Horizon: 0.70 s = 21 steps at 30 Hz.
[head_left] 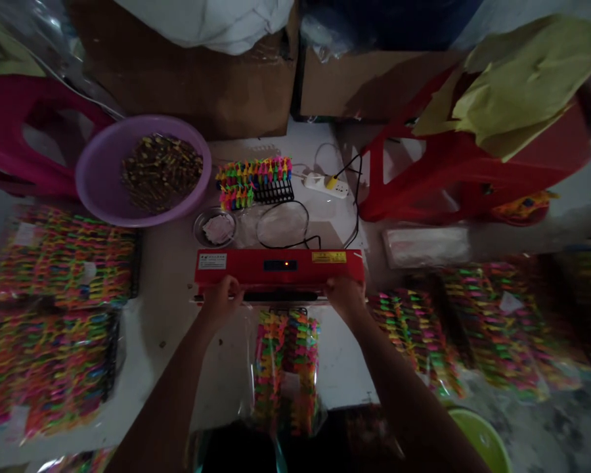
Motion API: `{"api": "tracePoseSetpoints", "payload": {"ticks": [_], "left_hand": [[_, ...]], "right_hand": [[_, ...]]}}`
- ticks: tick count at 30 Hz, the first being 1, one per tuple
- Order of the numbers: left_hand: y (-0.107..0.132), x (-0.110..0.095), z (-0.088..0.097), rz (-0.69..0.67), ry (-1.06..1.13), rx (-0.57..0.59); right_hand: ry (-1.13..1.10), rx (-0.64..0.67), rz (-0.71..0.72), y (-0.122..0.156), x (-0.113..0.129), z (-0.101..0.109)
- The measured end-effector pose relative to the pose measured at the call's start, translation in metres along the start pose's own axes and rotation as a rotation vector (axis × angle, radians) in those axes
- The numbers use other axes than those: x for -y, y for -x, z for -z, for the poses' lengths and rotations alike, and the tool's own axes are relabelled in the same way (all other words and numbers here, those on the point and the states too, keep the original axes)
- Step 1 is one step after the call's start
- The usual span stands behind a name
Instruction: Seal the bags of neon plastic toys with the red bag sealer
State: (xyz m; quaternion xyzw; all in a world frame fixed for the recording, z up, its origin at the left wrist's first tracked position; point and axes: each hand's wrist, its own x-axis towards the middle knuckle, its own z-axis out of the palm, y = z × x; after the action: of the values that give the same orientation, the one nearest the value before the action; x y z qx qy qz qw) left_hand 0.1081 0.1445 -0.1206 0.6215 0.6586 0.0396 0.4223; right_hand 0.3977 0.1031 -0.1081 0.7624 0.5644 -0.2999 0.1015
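Note:
A red bag sealer (246,261) with a small orange light lies across the white table. At its front left, my left hand (221,301) is closed in a pinch on the edge of a clear plastic bag (250,387). My right hand (345,295) grips the bag's other side at the front right, its fingers partly hidden. The bag's mouth end lies at the sealer's dark strip (280,296). Inside the bag are rows of small bright toys (270,358) on a black rack and a pale paper slip (290,385).
A purple basin (93,174) of brown pieces and a small bowl (214,226) stand behind left. Near a power strip (325,185) lies an unbagged toy rack (256,180). Bagged toys (59,263) flank both sides; a red stool (517,167) stands right.

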Motion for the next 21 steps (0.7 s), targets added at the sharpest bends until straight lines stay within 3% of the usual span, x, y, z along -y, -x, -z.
{"api": "tracePoseSetpoints", "payload": {"ticks": [4,7,10,14,18,21], "left_hand": [[-0.006,-0.002,0.006,-0.031,-0.063,0.054],[-0.005,-0.003,0.008,-0.079,-0.129,0.071],[0.002,-0.002,0.004,-0.091,-0.071,-0.013],[0.009,-0.002,0.000,-0.086,0.034,-0.150],[0.004,-0.009,0.004,-0.062,0.065,-0.082],[-0.002,-0.013,0.008,-0.075,0.051,0.005]], "right_hand": [[-0.099,-0.101,0.067,0.018,-0.005,-0.002],[-0.206,-0.081,0.117,0.022,-0.006,-0.005],[-0.283,0.011,0.112,0.014,-0.003,0.000],[-0.185,0.125,0.137,-0.003,-0.003,0.016],[-0.119,0.096,0.153,-0.009,-0.010,0.021],[-0.237,-0.017,0.232,-0.009,-0.010,0.011]]}}
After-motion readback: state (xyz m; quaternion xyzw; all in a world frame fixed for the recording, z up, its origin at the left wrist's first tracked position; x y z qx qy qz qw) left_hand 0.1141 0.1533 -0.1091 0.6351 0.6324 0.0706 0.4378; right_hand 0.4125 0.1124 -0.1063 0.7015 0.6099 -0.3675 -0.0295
